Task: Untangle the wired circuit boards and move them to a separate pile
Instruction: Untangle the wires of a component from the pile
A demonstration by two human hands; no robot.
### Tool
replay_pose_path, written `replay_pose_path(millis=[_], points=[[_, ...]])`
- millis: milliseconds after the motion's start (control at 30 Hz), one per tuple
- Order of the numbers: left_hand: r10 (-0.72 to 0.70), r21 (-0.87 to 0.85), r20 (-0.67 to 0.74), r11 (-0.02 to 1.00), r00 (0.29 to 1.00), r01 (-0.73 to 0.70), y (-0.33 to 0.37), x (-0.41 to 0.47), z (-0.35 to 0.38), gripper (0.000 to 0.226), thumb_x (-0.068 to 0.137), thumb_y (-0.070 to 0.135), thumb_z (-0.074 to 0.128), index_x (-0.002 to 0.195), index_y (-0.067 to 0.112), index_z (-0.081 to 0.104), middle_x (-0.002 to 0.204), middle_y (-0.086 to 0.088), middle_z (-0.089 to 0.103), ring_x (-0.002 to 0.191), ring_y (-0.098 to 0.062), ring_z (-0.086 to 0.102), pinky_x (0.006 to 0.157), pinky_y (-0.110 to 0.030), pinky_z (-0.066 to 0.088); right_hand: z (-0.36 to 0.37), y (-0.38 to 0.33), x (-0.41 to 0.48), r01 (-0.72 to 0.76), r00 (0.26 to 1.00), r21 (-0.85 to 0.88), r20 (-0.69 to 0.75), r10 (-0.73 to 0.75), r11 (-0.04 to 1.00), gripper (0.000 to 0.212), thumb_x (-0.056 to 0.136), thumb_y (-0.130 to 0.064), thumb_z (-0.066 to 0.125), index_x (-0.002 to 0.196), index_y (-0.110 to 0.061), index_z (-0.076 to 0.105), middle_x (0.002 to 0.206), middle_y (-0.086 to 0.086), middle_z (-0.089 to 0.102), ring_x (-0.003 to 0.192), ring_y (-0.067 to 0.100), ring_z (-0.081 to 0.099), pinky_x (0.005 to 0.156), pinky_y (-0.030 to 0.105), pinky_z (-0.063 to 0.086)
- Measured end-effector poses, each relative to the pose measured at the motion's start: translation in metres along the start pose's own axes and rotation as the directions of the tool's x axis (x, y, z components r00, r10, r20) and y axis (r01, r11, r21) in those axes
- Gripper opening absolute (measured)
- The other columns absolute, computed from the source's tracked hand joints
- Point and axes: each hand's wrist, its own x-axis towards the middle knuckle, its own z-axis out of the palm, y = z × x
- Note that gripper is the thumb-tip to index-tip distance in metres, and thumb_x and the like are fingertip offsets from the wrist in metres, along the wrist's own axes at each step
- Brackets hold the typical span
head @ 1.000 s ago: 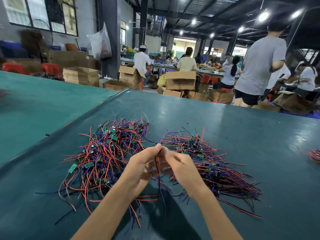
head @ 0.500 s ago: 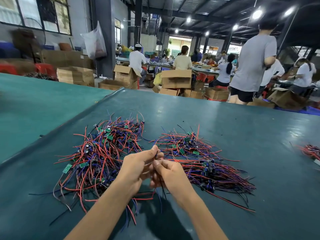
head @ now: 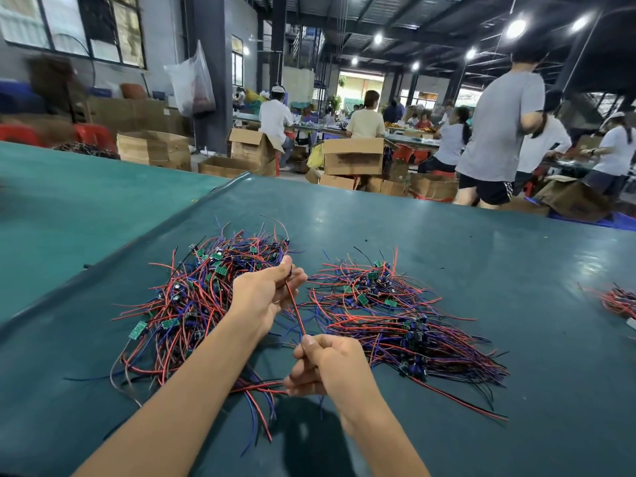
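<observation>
— Well, a teal-green table [head: 447, 235] fills the foreground. Behind it is a busy workshop, with cardboard boxes [head: 354, 160] on the floor and workers [head: 366, 123] seated at benches.
— And the hands?
— The left hand [head: 265, 297] pinches the upper end of a red-and-black wire pair [head: 295, 309]. The right hand [head: 327, 366], nearer the camera, pinches the lower end, so the wire runs straight between them. The tangled pile [head: 192, 304] of wired circuit boards lies left of the hands, the combed pile [head: 395, 321] right.
</observation>
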Motion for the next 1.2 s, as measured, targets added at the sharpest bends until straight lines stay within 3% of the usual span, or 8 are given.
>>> replay_pose_path(millis=[167,267,333,433,600,833,967,1200], points=[[0.061,-0.058,-0.07,0.996,0.996,-0.065,-0.001,0.004,-0.004,0.018,0.096,0.022,0.068,0.088,0.006,0.068,0.076,-0.007,0.075,0.058,-0.012,0.071,0.055,-0.027,0.057,0.008,0.011,-0.016,-0.094,0.995,0.002,0.038,0.094,0.996,0.032,0.108,-0.015,0.043,0.083,-0.001,0.058,0.053,0.007,0.059,0.049,0.023,0.066,0.047,0.032,0.056],[0.126,0.096,-0.072,0.988,0.989,-0.118,0.007,0.008,-0.007,0.021,0.097,0.029,0.067,0.094,0.008,0.071,0.084,-0.004,0.077,0.052,-0.008,0.065,0.039,-0.02,0.045,0.01,0.024,-0.028,-0.139,0.989,0.061,0.062,0.135,0.988,0.032,0.107,-0.015,0.044,0.084,0.001,0.059,0.052,0.009,0.059,0.044,0.024,0.063,0.042,0.033,0.054],[0.138,0.287,0.072,0.946,0.988,-0.153,0.009,0.006,-0.006,0.026,0.097,0.035,0.066,0.097,0.01,0.073,0.09,-0.004,0.078,0.047,-0.007,0.057,0.035,-0.016,0.033,0.005,0.025,-0.026,-0.08,0.994,0.151,-0.058,0.089,0.985,0.032,0.105,-0.02,0.05,0.088,0.003,0.066,0.051,0.008,0.056,0.04,0.022,0.057,0.038,0.03,0.051],[0.035,0.542,0.356,0.806,0.934,-0.237,0.009,-0.004,-0.003,0.036,0.092,0.046,0.066,0.1,0.013,0.076,0.096,-0.005,0.078,0.049,-0.006,0.054,0.037,-0.015,0.032,-0.008,0.014,-0.01,0.061,0.971,0.314,-0.24,0.017,0.947,0.034,0.097,-0.036,0.062,0.093,-0.005,0.076,0.054,0.004,0.048,0.041,0.017,0.047,0.038,0.026,0.044],[-0.19,0.648,0.613,0.676,0.767,-0.351,0.0,-0.022,0.004,0.045,0.081,0.06,0.074,0.098,0.019,0.078,0.091,-0.002,0.077,0.049,-0.008,0.053,0.041,-0.016,0.033,-0.029,-0.001,0.015,0.13,0.968,0.431,-0.251,-0.02,0.893,0.032,0.087,-0.04,0.073,0.086,-0.009,0.077,0.06,0.002,0.044,0.045,0.014,0.038,0.042,0.025,0.036],[-0.254,0.647,0.66,0.671,0.707,-0.363,-0.012,-0.022,0.018,0.034,0.09,0.041,0.07,0.104,0.011,0.077,0.088,-0.002,0.078,0.047,-0.005,0.049,0.041,-0.015,0.034,-0.058,0.001,0.019,0.201,0.953,0.441,-0.295,-0.071,0.875,0.021,0.083,-0.023,0.076,0.095,-0.006,0.08,0.065,0.003,0.052,0.057,0.016,0.051,0.043,0.023,0.038],[-0.305,0.655,0.673,0.669,0.673,-0.352,-0.021,-0.02,0.02,0.021,0.094,0.033,0.07,0.099,0.015,0.079,0.088,-0.003,0.077,0.048,-0.004,0.05,0.04,-0.014,0.036,-0.077,-0.002,0.016,0.216,0.935,0.466,-0.352,-0.045,0.858,0.018,0.083,-0.021,0.077,0.088,-0.005,0.08,0.063,0.0,0.059,0.048,0.01,0.051,0.041,0.021,0.041],[-0.307,0.763,0.566,0.547,0.765,-0.345,-0.023,-0.005,0.019,0.019,0.09,0.033,0.076,0.086,0.015,0.081,0.084,-0.005,0.078,0.05,-0.01,0.053,0.047,-0.021,0.04,-0.129,-0.015,0.014,0.257,0.829,0.32,-0.558,-0.038,0.912,0.012,0.081,-0.01,0.08,0.078,0.0,0.073,0.069,0.01,0.073,0.047,0.011,0.061,0.037,0.021,0.043]])
